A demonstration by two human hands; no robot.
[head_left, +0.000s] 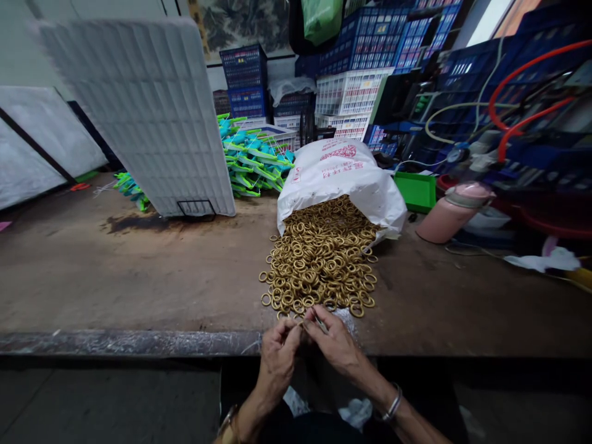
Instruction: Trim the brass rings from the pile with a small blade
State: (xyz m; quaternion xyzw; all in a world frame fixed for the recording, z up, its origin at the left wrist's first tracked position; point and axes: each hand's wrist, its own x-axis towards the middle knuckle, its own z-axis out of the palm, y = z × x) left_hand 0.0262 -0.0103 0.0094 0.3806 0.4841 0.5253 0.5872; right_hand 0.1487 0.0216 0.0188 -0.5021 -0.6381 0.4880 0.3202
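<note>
Both hands meet at the table's front edge, just in front of a pile of brass-coloured rings [319, 265]. My left hand [279, 356] is closed, its thumb and index finger pinching a brass-coloured ring [300, 323]. My right hand [337, 345] pinches at the same ring from the other side, fingertips close to the left ones. The fingers cover much of that ring. The pile spills out of the mouth of a white sack [333, 166] with red print, which lies on its side behind it.
On the wooden table [139, 283], a ridged white panel [139, 111] stands upright at left. Green and turquoise plastic pieces [254, 160] are heaped behind it. A pink bottle [453, 213], a green tray [415, 191] and red hoses [513, 126] are at right. Crates [351, 92] are stacked behind.
</note>
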